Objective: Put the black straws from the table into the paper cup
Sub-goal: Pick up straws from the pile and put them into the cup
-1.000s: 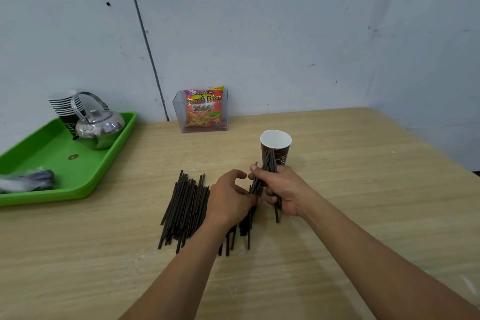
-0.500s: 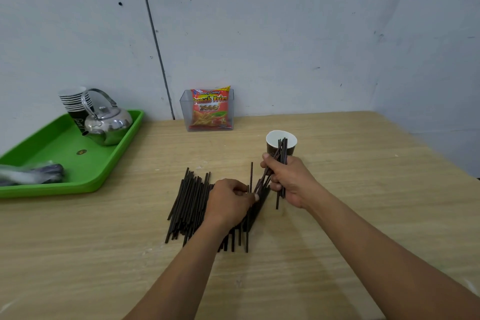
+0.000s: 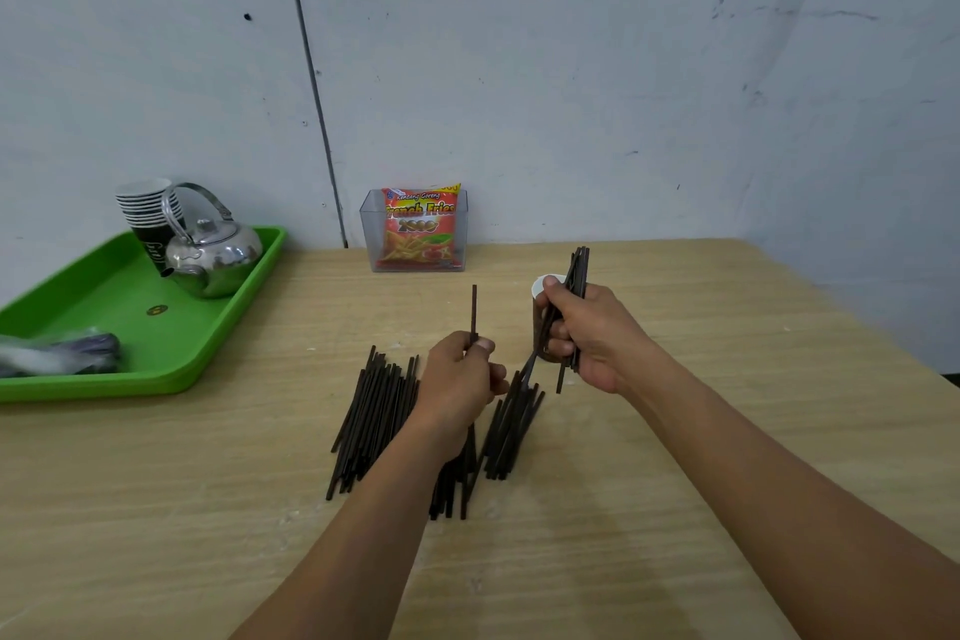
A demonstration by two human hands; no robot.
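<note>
Head view: we see the wooden bench filling the lower half, set against a pale wall. At its far left sits a green tray. The tray carries a steel kettle, a stack of cups behind the kettle, and a blurred wrapped bundle that we cannot identify. A pile of black straws lies flat mid-bench, partly hidden under our left forearm. Against the wall stands a clear box holding a red snack packet.

Our right hand has its fingers curled round a bundle of straws, held tilted, the ends sticking out above and below the fist. Our left hand pinches a single straw upright between thumb and fingers, over the pile. The paper cup stands right behind the right hand, with only part of its white rim and dark side showing.
</note>
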